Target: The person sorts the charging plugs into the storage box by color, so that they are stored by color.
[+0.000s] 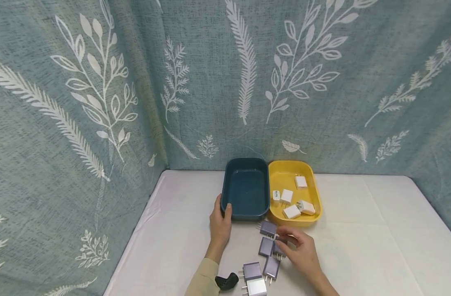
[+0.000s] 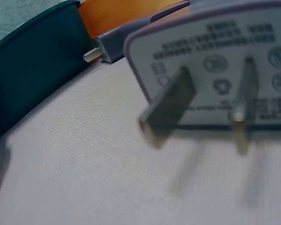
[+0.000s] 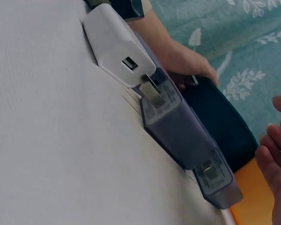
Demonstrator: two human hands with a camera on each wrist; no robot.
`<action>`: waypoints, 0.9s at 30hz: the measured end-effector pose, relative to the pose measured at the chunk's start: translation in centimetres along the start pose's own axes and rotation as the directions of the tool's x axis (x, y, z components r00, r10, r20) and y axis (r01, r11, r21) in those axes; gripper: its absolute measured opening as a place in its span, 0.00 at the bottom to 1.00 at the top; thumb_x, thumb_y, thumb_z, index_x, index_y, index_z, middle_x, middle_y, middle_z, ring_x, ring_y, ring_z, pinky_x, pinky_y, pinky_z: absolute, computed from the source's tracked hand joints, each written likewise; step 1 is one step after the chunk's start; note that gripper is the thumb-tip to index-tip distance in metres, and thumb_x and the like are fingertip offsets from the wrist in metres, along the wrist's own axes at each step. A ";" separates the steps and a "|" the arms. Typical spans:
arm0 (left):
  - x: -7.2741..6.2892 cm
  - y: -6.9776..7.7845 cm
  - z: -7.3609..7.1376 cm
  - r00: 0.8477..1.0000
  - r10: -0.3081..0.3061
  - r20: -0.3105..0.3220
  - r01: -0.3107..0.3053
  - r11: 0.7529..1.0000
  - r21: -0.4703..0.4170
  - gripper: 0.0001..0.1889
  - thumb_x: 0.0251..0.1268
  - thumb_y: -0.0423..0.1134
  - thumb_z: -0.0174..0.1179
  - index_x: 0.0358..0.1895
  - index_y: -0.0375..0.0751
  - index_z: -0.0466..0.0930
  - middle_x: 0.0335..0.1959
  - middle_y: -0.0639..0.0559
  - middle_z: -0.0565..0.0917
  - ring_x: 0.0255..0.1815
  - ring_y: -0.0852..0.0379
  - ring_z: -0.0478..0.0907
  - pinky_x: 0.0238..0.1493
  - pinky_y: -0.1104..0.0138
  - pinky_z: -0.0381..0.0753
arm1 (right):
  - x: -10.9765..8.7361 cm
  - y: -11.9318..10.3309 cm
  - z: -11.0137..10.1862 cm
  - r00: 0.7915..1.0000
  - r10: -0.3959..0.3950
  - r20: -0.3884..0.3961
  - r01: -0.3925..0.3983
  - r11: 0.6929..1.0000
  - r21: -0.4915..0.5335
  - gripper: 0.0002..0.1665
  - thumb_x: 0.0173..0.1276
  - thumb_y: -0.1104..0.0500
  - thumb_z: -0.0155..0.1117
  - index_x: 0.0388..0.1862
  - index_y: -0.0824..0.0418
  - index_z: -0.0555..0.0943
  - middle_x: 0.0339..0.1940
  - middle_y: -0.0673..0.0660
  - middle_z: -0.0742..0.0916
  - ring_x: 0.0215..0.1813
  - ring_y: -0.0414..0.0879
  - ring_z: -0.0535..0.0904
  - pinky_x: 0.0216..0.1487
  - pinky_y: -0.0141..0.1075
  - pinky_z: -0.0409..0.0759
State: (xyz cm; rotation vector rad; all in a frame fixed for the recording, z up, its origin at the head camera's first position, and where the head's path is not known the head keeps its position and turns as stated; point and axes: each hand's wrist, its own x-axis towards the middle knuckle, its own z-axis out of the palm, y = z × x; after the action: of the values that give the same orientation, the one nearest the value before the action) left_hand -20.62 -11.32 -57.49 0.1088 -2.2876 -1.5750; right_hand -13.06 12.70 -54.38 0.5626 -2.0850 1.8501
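On the white desk (image 1: 358, 230), the left hand (image 1: 220, 227) holds the near left corner of a dark blue tray (image 1: 246, 187), while the right hand (image 1: 302, 249) bends over some purple chargers (image 1: 265, 246), its grip hard to tell from here. Just beside the dark blue tray, a yellow tray (image 1: 282, 172) holds five white chargers (image 1: 292, 211).
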 end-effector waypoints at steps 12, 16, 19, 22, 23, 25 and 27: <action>0.1 -0.1 -0.1 1.000 0.002 -0.011 -0.001 1.000 0.008 0.29 0.75 0.46 0.50 0.73 0.39 0.59 0.72 0.42 0.68 0.74 0.45 0.64 0.75 0.52 0.62 | -0.9 -0.2 0.9 0.923 0.038 0.383 -0.103 0.983 0.151 0.18 0.59 0.72 0.68 0.49 0.74 0.79 0.43 0.73 0.84 0.47 0.43 0.85 0.49 0.39 0.86; 0.0 -0.1 -0.1 1.000 -0.004 -0.009 0.004 1.000 0.011 0.29 0.74 0.46 0.50 0.73 0.39 0.59 0.72 0.42 0.68 0.74 0.45 0.64 0.75 0.51 0.62 | -1.2 -0.2 1.1 0.873 0.121 0.473 -0.200 0.972 0.121 0.18 0.60 0.68 0.69 0.49 0.70 0.80 0.45 0.70 0.85 0.48 0.44 0.86 0.50 0.39 0.85; 0.0 -0.2 -0.1 1.000 -0.002 -0.009 0.002 1.000 0.013 0.29 0.74 0.47 0.50 0.73 0.38 0.59 0.72 0.42 0.68 0.74 0.45 0.64 0.74 0.50 0.62 | -1.4 -0.4 1.3 0.849 0.198 0.489 -0.269 0.960 0.078 0.18 0.60 0.65 0.71 0.49 0.67 0.81 0.46 0.68 0.86 0.48 0.46 0.85 0.51 0.37 0.85; 0.0 -0.1 0.0 1.000 0.004 -0.006 -0.004 1.000 0.012 0.29 0.75 0.47 0.50 0.73 0.38 0.59 0.72 0.43 0.68 0.74 0.45 0.64 0.74 0.50 0.63 | -1.6 -0.5 1.5 0.848 0.221 0.482 -0.282 0.958 0.058 0.19 0.60 0.63 0.71 0.50 0.66 0.81 0.47 0.67 0.86 0.49 0.47 0.85 0.52 0.37 0.85; 0.0 -0.1 0.0 1.000 0.006 -0.004 -0.006 1.000 0.010 0.29 0.75 0.47 0.50 0.73 0.38 0.59 0.72 0.43 0.68 0.74 0.45 0.65 0.74 0.50 0.63 | -1.7 -0.6 1.6 0.851 0.215 0.480 -0.274 0.960 0.055 0.19 0.60 0.63 0.71 0.50 0.67 0.81 0.47 0.67 0.86 0.49 0.47 0.85 0.52 0.37 0.85; 0.0 0.0 0.0 1.000 0.006 -0.001 -0.006 1.000 0.001 0.29 0.75 0.47 0.50 0.73 0.38 0.59 0.72 0.43 0.68 0.74 0.45 0.64 0.74 0.50 0.63 | -1.9 -0.6 1.8 0.858 0.193 0.477 -0.247 0.968 0.052 0.18 0.60 0.64 0.70 0.49 0.67 0.81 0.46 0.67 0.86 0.48 0.45 0.85 0.51 0.36 0.85; 0.0 0.1 0.0 1.000 0.002 0.000 -0.002 1.000 -0.004 0.29 0.75 0.47 0.50 0.74 0.38 0.59 0.72 0.43 0.68 0.74 0.46 0.64 0.75 0.51 0.62 | -2.1 -0.6 2.0 0.859 0.174 0.482 -0.226 0.973 0.051 0.18 0.60 0.65 0.70 0.50 0.68 0.81 0.46 0.66 0.86 0.48 0.42 0.85 0.51 0.34 0.85</action>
State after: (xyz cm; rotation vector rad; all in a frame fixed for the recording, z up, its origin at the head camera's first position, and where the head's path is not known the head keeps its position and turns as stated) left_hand -20.62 -11.31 -57.38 0.1051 -2.2836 -1.5784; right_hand -10.87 10.84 -55.06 0.9425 -2.4404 2.1174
